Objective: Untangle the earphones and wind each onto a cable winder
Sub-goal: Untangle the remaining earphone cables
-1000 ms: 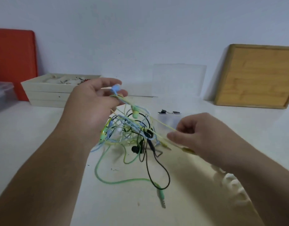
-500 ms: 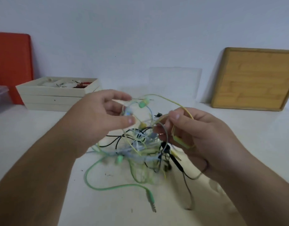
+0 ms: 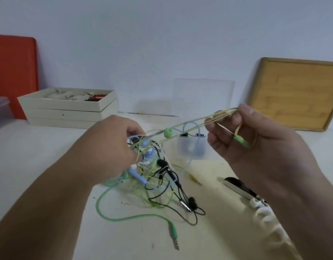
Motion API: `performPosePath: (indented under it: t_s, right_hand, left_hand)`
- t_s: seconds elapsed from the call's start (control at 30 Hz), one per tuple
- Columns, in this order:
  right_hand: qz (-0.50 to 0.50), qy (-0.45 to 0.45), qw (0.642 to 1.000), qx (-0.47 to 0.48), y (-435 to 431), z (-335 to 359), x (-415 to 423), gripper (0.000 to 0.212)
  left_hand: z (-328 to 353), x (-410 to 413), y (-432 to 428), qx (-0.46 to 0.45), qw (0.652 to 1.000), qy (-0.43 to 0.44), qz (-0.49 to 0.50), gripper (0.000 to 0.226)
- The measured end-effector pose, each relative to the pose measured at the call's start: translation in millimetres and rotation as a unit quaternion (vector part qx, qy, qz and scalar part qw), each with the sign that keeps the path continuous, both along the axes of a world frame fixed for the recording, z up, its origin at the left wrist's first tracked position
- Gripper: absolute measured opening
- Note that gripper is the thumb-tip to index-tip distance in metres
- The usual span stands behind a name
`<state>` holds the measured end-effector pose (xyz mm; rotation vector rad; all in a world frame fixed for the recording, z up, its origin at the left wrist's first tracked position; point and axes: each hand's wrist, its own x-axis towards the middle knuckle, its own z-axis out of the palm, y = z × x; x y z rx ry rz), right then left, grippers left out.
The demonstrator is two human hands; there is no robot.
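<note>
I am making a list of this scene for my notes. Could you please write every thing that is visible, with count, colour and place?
earphone tangle: several, green, yellow, blue, black; table centre
green plug: one, green; table, front
table: one, white; below everything
stacked trays: about three, cream; back left
red board: one, red; against wall, left
wooden tray: one, light wood; leaning on wall, right
clear container: one, transparent; behind tangle
left hand: one; grips tangle
right hand: one; pinches yellow cable, raised
</note>
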<state>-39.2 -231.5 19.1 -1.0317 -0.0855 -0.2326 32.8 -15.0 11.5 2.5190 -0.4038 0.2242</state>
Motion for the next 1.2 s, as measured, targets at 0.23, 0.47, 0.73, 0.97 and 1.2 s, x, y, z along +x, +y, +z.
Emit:
performPosePath:
  t_s: [0.23,0.47,0.73,0.97,1.2]
  right_hand:
    - [-0.092,0.055,0.989,-0.104,-16,-2,4,0.035]
    - [-0.15,0.108,0.825,-0.534,-18,-7,3,0.023]
    - [-0.084,0.111,0.876,-0.463,-2,-16,2,0.045]
    - [0.003,0.053,0.979,-0.199,3,-14,4,0.028]
    - [0.059,-0.036,0.998,-0.001,-16,0,8,0.043]
  left_hand:
    - [13,4,18,-0.308,0.942,0.09,-0.095,0.046]
    - [10,1,19,-0.488,0.853,0.164,-0.089,0.038]
    - [13,12,26,-0.624,0.75,0.174,-0.131,0.035]
    - [12,-16,-13,-0.282,0.925,0.031,-0.253,0.057]
    - [1,-19,-31,-0.19,0.974,0.019,-0.122,0.013]
